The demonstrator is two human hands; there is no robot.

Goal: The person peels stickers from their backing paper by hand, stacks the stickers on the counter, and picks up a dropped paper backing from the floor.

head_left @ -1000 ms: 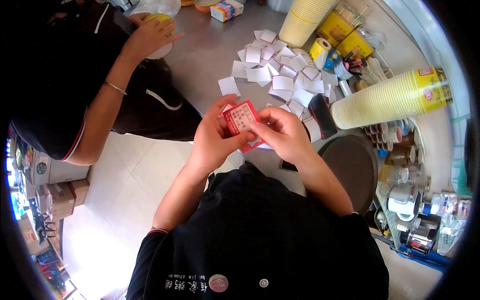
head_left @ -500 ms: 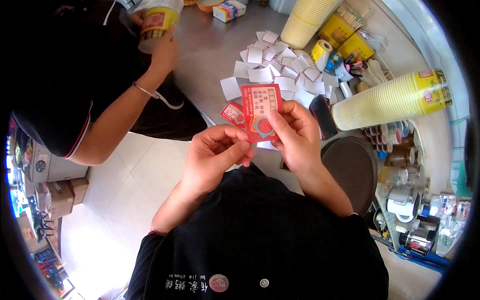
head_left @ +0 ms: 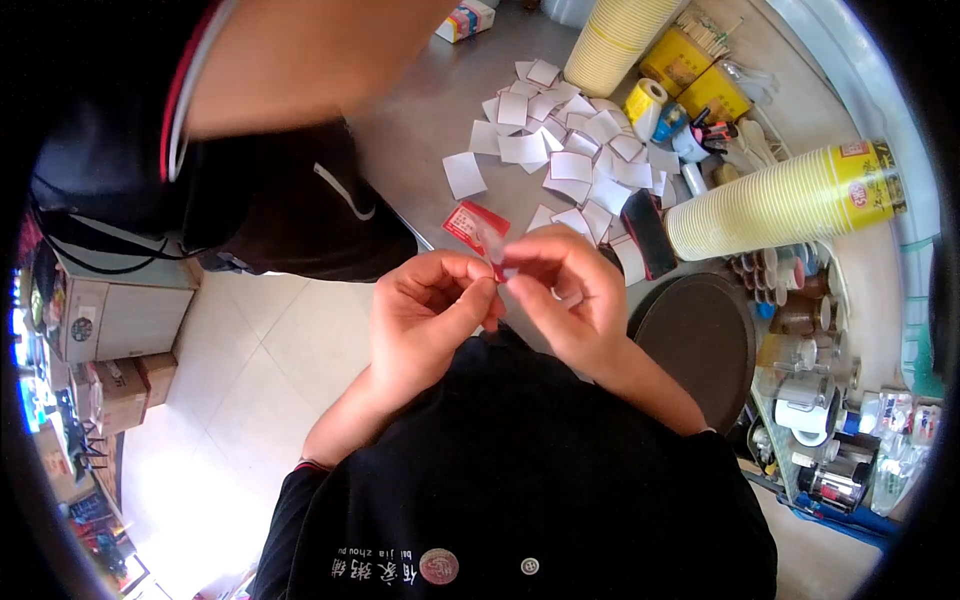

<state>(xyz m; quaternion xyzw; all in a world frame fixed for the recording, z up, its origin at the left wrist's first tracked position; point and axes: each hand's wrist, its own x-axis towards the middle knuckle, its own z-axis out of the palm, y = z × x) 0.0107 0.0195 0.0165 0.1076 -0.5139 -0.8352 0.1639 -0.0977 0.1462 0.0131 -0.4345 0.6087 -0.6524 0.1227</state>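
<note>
My left hand [head_left: 432, 308] is closed, thumb against fingers, on a small red card whose edge shows at the fingertips. A second red printed card [head_left: 470, 226] shows just beyond it, above the table edge; whether it is held or lying there I cannot tell. Touching or nearly touching the left fingertips, my right hand [head_left: 566, 292] is blurred, its thumb and fingers bent around a pale piece. Many white paper squares [head_left: 522, 149] lie scattered on the metal table [head_left: 410, 110] beyond my hands.
A dark phone [head_left: 648, 235] and a round brown tray [head_left: 695, 345] are at the right. Stacked paper cups [head_left: 770, 203], a yellow roll [head_left: 645, 102] and yellow boxes [head_left: 677, 62] stand behind. A co-worker's arm [head_left: 290, 65] reaches across the upper left.
The large red card held between both hands no longer shows its printed face. My right hand has moved slightly left and blurred. The co-worker's arm has moved up and closer, and their cup is out of view.
</note>
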